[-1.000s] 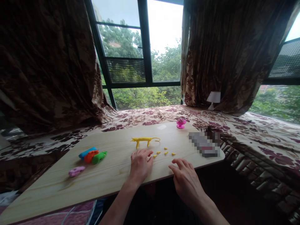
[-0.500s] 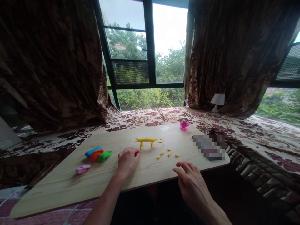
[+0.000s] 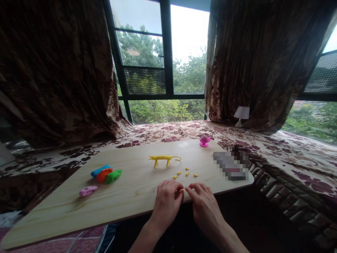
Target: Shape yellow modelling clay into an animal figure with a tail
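My left hand (image 3: 166,201) and my right hand (image 3: 202,202) meet at the near edge of a light wooden board (image 3: 131,196), fingertips touching around a tiny yellow clay bit (image 3: 182,190). Both hands have their fingers curled together in a pinch. Just beyond them lie several small yellow clay pieces (image 3: 185,173). Farther back stands a yellow clay animal figure (image 3: 163,159) with a long tail.
Blue, orange and green clay lumps (image 3: 105,173) and a pink clay piece (image 3: 88,190) lie at the left of the board. A pink clay shape (image 3: 204,141) sits at the back, a blurred object (image 3: 231,165) at the right. Floral cloth, curtains, a small white lamp (image 3: 241,114) surround.
My left hand moved from the left of the board, near the clay animal, back to the near edge. My right hand moved left to meet it.
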### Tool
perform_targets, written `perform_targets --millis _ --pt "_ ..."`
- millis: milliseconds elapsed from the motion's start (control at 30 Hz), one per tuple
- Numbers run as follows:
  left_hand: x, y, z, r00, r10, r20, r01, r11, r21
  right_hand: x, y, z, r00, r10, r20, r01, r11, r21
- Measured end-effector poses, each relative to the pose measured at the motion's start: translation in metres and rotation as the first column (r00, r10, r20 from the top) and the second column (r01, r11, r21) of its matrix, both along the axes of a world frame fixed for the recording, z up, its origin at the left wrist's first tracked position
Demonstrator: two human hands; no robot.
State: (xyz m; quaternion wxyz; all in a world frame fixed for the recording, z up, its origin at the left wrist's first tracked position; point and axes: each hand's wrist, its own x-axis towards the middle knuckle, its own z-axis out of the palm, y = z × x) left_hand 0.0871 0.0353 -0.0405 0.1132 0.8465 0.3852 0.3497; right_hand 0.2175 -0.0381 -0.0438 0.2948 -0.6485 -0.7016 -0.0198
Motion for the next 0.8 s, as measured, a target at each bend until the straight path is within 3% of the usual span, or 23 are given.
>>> perform_targets --millis 233,367,500,800 --pt "-0.018 0.007 0.0 0.999 0.02 0.05 -0.019 1.0 -0.012 -0.005 0.002 -0.003 1.0 0.018 0.023 -0.018 1.0 -0.019" --pt "-0.056 0.014 -0.003 0.987 0.16 0.002 -0.16 0.984 0.074 -0.004 0.007 0.001 0.998 0.039 0.051 -0.038 0.999 -0.027" --pt "-0.081 0.01 -0.016 0.959 0.273 -0.074 -0.258 0.952 0.164 -0.006 0.014 0.006 0.995 0.047 0.082 -0.044 0.998 -0.037" --pt "-0.078 -0.002 -0.022 0.953 0.279 -0.122 -0.245 0.94 0.237 -0.008 0.006 0.006 0.992 0.049 0.118 -0.045 0.998 -0.037"
